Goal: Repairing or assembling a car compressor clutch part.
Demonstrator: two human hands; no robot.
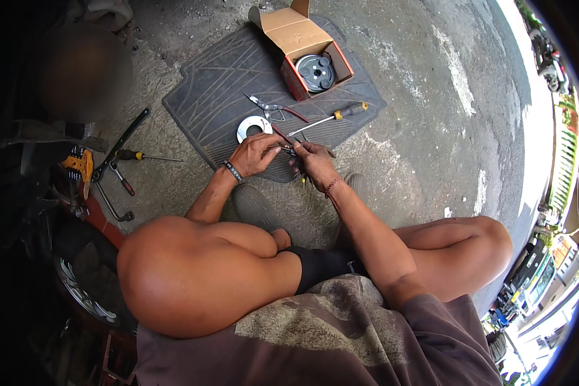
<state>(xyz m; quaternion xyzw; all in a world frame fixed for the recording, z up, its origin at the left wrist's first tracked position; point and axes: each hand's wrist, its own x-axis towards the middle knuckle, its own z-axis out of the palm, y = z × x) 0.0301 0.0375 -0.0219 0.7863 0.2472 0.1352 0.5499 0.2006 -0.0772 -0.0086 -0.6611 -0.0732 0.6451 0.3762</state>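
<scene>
My left hand (254,154) is closed in a pinch beside the white ring (253,127); what lies in its fingertips is too small to make out. My right hand (316,165) is wrapped round a small dark metal tool (289,151), whose thin end points at the left fingertips. Its exact kind is hidden by the fingers. Just beyond both hands, pliers (271,109) with red handles lie spread on the grey rubber mat (219,83). A screwdriver (341,114) with a yellow and black handle rests to their right.
At the mat's far side stands an open cardboard box (296,83) with a round metal part (315,72) inside. On the concrete to the left lie another screwdriver (132,155), a long black ratchet (125,138) and a bent wrench (112,206). A motorcycle wheel (83,289) is at lower left.
</scene>
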